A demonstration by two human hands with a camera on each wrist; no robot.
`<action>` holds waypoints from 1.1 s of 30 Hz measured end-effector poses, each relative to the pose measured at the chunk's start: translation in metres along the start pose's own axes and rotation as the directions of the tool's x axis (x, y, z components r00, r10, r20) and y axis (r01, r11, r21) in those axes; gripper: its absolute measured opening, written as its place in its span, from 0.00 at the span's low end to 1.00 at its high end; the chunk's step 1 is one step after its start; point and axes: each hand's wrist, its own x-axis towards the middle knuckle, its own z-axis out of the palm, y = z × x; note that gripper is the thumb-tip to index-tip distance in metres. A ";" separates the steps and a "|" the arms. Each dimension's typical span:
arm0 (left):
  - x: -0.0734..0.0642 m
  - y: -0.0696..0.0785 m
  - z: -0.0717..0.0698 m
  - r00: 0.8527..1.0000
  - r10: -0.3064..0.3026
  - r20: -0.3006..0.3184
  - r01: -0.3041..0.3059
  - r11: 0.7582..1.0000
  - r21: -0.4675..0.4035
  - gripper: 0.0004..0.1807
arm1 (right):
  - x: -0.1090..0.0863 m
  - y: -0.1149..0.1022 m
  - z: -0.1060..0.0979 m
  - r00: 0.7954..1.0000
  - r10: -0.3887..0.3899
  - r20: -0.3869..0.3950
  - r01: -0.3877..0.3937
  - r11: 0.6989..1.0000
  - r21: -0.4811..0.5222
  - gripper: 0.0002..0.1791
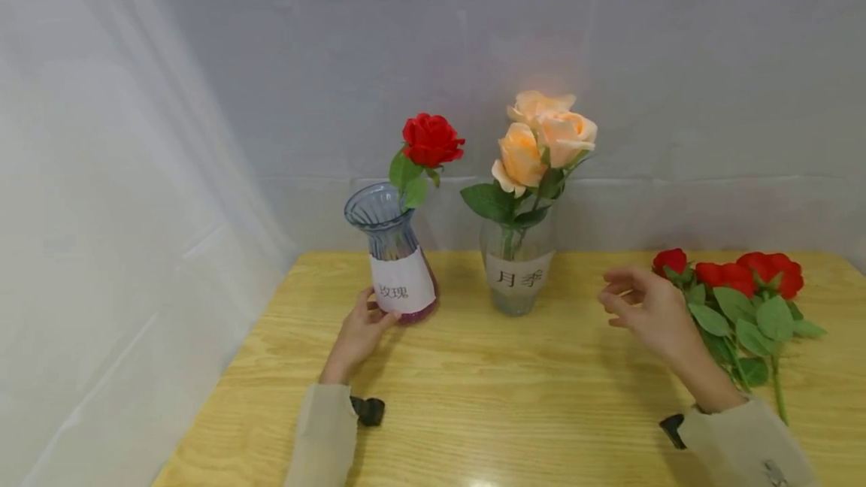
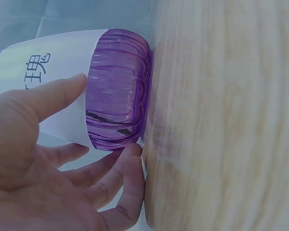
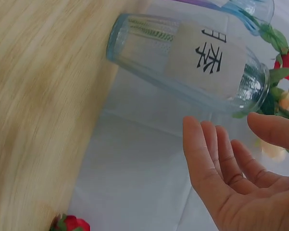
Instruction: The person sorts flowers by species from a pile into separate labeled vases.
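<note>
With thumb across the paper label and fingers curled round the lower side, my left hand (image 1: 360, 329) holds a glass vase (image 1: 386, 243), blue at the flared rim and purple at the base. In the left wrist view its purple base (image 2: 118, 91) rests at the wooden surface. One red rose (image 1: 433, 141) stands in this vase, leaning right. My right hand (image 1: 649, 310) is held above the table, loosely bent and holding nothing, between the clear vase (image 1: 519, 276) and several red roses (image 1: 734, 276) lying at the right.
Peach roses (image 1: 551, 134) stand in the clear, labelled vase at the back centre. The wooden table (image 1: 487, 389) backs onto a pale hanging sheet (image 1: 710, 96). Stems of the lying roses point toward the front edge.
</note>
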 end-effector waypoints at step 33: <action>0.001 0.000 0.001 1.000 -0.015 -0.014 0.015 1.000 0.014 0.36 | -0.029 0.050 -0.073 0.981 0.189 0.046 -0.174 0.957 -0.234 0.19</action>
